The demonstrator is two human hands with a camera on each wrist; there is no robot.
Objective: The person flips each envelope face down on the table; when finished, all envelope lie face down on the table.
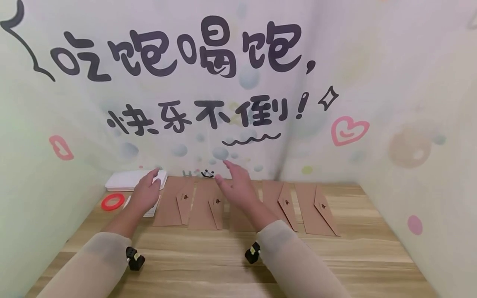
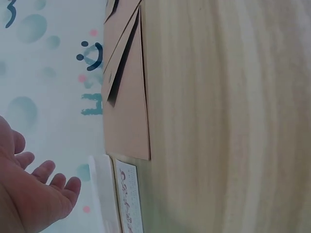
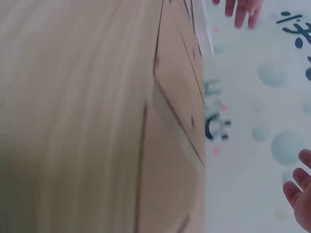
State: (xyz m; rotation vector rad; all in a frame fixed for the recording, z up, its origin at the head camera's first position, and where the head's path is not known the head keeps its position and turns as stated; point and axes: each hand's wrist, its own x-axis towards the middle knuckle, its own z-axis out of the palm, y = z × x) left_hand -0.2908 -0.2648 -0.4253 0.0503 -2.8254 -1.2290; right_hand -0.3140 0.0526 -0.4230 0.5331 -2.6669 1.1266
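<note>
Five brown envelopes lie side by side on the desk (image 1: 193, 265), in a row running right from the white box (image 1: 126, 181) at the back. The first envelope (image 1: 165, 207) is just beside the box; then come the second envelope (image 1: 201, 211), the third envelope (image 1: 238, 221), the fourth envelope (image 1: 270, 203) and, farthest from the box, the fifth envelope (image 1: 309, 211). As a row, this looks finished: they are roughly lined up, all pointing the same way.

Closing them looks less settled. The flaps that show are folded over, yet the left wrist view has one standing slightly off its envelope, with a dark gap beneath, so I judge it unsealed. Whether anything is inside cannot be told.

The left hand (image 1: 147, 194) hangs in front of the box with a loose, empty grip. The right hand (image 1: 238, 188) is well to the right of the box, over the third envelope; its grip is also relaxed and holds nothing. The red ring (image 1: 104, 203) lies just in front of the box, with the card (image 1: 152, 212) beside it, both unheld. With the hands empty, this could be either a start or a finish.
</note>
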